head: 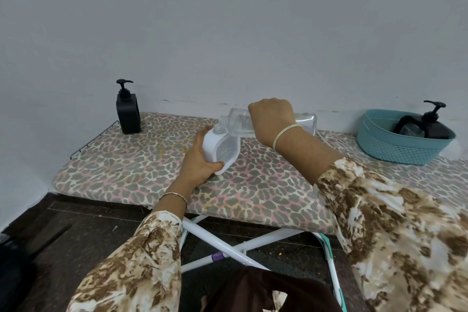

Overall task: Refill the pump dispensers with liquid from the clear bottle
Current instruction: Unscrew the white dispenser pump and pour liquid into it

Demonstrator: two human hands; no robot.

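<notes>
Fingers of my left hand wrap around the side of a white plastic dispenser with a clear window and an open neck, thumb pressed at its lower edge; it stands tilted on the leopard-print padded tabletop. My right hand grips the clear rectangular plastic bottle from above, fingers curled around its middle and hidden behind it. That bottle lies almost level, long axis running from right to left, its threaded mouth pointing left and slightly down, just at the dispenser's neck. Clear liquid pools in its lower side.

Well to the left of my left hand, near the wall, a black square pump dispenser stands upright, nozzle pointing right. Well to the right of my right hand sits a teal perforated plastic basket, holding another black pump dispenser lying tilted. Nothing stands between my hands and either one. Below, white crossed metal legs show over dark floor.
</notes>
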